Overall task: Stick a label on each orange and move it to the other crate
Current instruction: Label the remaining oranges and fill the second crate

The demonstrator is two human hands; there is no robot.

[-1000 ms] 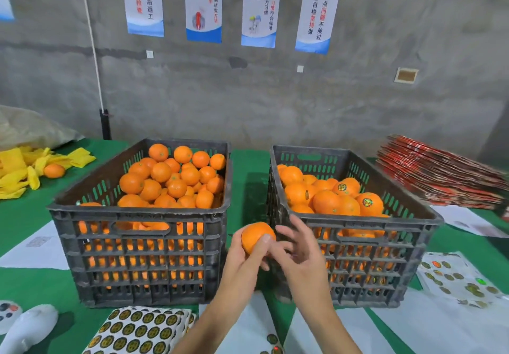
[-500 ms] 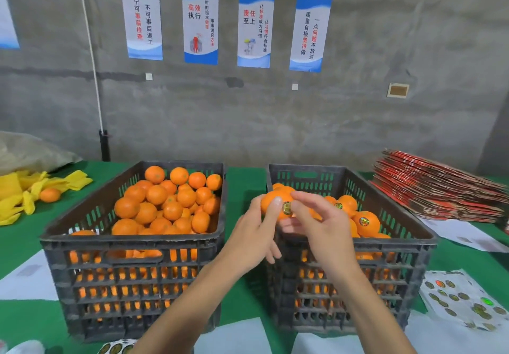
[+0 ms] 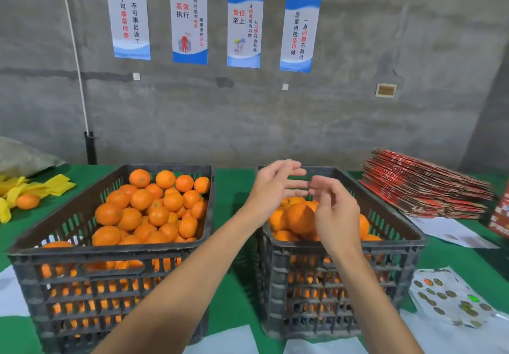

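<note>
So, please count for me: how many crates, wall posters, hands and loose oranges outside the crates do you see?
Crates: 2
Wall posters: 4
Hands: 2
Loose oranges outside crates: 1
Total: 9

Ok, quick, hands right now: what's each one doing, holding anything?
Left hand: open, fingers straight, holding nothing, above the right crate.
Right hand: open, fingers loosely curled, holding nothing.

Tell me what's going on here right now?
A person is labelling oranges and moving them between two black crates. Both the left hand and right hand hover open and empty over the right crate, above its pile of oranges. The left crate holds plenty more, and a sticker sheet lies on the table at right.
</note>
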